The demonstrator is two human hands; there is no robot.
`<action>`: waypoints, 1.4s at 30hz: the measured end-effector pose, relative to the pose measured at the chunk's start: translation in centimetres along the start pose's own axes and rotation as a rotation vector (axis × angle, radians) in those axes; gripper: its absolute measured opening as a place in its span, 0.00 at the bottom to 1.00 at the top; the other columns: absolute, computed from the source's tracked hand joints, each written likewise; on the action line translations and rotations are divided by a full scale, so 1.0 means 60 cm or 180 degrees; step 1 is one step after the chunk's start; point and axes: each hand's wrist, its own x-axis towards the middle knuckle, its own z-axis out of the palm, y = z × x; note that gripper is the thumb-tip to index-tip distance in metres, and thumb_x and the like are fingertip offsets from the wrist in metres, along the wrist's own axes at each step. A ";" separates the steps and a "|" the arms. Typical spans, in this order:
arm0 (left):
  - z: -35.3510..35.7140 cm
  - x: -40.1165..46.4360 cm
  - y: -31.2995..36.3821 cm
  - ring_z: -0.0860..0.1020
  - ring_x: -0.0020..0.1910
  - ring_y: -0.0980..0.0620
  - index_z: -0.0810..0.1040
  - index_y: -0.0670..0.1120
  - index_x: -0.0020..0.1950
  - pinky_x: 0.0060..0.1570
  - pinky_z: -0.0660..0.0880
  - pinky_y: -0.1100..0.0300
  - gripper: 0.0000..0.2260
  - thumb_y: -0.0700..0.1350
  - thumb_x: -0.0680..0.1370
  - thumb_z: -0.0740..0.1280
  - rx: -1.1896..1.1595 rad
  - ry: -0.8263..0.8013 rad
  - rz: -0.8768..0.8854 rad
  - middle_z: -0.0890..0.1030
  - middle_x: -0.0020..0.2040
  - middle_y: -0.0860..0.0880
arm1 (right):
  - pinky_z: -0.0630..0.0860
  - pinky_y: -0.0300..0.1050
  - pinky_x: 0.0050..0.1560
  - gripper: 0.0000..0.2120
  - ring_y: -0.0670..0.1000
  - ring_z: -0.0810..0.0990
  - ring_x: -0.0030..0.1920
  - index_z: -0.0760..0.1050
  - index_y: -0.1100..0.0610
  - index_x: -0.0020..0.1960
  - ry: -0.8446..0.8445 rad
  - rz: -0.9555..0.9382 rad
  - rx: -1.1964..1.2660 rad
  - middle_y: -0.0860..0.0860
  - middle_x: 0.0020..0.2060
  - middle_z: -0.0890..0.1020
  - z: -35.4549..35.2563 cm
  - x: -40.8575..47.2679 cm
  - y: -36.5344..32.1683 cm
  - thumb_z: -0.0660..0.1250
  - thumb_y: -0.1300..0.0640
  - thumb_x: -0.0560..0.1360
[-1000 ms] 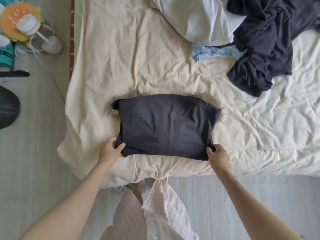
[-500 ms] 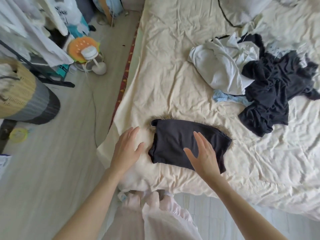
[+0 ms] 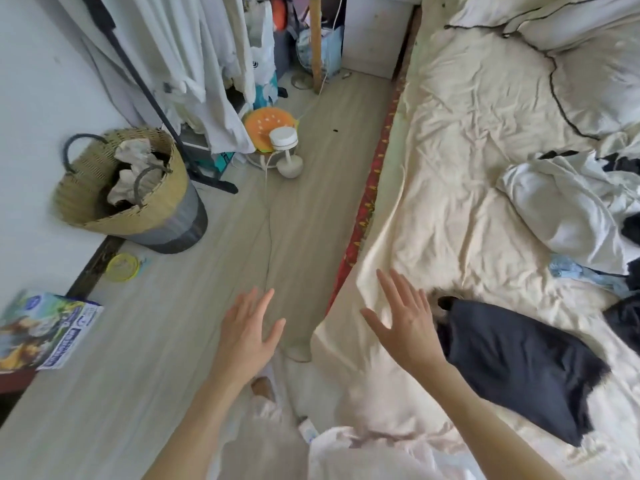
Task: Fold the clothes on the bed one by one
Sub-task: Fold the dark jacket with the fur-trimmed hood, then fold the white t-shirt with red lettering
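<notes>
My left hand point(image 3: 247, 332) and right hand point(image 3: 403, 323) hover, fingers spread, empty; the folded dark fur-trimmed garment point(image 3: 512, 367) lies at the cream-sheeted bed's point(image 3: 460, 140) near edge.

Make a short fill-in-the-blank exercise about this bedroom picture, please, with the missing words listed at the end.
1. The folded dark garment lies on the ____.
2. Both the left hand and the right hand hold ____.
3. The woven basket stands on the ____.
4. The left hand hangs over the floor, while the right hand is above the edge of the ____.

Missing words: bed; nothing; floor; bed
</notes>
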 end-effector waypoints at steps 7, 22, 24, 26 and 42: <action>-0.199 0.108 -0.164 0.62 0.72 0.37 0.69 0.46 0.72 0.68 0.61 0.41 0.33 0.63 0.74 0.49 0.0373 0.0188 0.0137 0.67 0.72 0.41 | 0.48 0.55 0.75 0.33 0.54 0.54 0.76 0.54 0.51 0.77 -0.0118 0.0040 0.0003 0.52 0.76 0.58 0.051 0.120 -0.191 0.56 0.37 0.77; -0.283 0.413 -0.095 0.48 0.77 0.48 0.58 0.54 0.76 0.73 0.48 0.51 0.32 0.67 0.75 0.48 0.0210 -0.0102 0.0571 0.55 0.77 0.49 | 0.40 0.51 0.75 0.33 0.49 0.47 0.77 0.49 0.47 0.77 0.0249 0.0703 0.0257 0.49 0.77 0.52 0.009 0.396 -0.197 0.57 0.39 0.77; -0.293 0.495 -0.055 0.47 0.77 0.48 0.58 0.54 0.76 0.73 0.47 0.53 0.29 0.63 0.77 0.53 0.0190 -0.0160 0.0670 0.54 0.78 0.49 | 0.41 0.52 0.75 0.34 0.48 0.46 0.77 0.48 0.46 0.77 0.0306 0.0822 0.0325 0.48 0.77 0.51 -0.010 0.454 -0.172 0.55 0.37 0.77; -0.304 0.573 -0.005 0.48 0.77 0.48 0.59 0.53 0.76 0.73 0.47 0.53 0.27 0.61 0.78 0.55 0.0284 -0.0189 0.0779 0.55 0.78 0.48 | 0.42 0.53 0.76 0.37 0.49 0.46 0.77 0.48 0.46 0.77 0.0364 0.0898 0.0349 0.48 0.77 0.51 -0.037 0.505 -0.148 0.48 0.31 0.73; -0.394 1.022 0.286 0.48 0.77 0.49 0.59 0.53 0.76 0.73 0.49 0.53 0.29 0.63 0.77 0.53 0.0437 -0.0482 0.1696 0.55 0.77 0.49 | 0.40 0.52 0.75 0.34 0.49 0.47 0.77 0.49 0.47 0.78 0.0837 0.1565 0.0272 0.50 0.77 0.52 -0.210 0.867 -0.021 0.50 0.34 0.77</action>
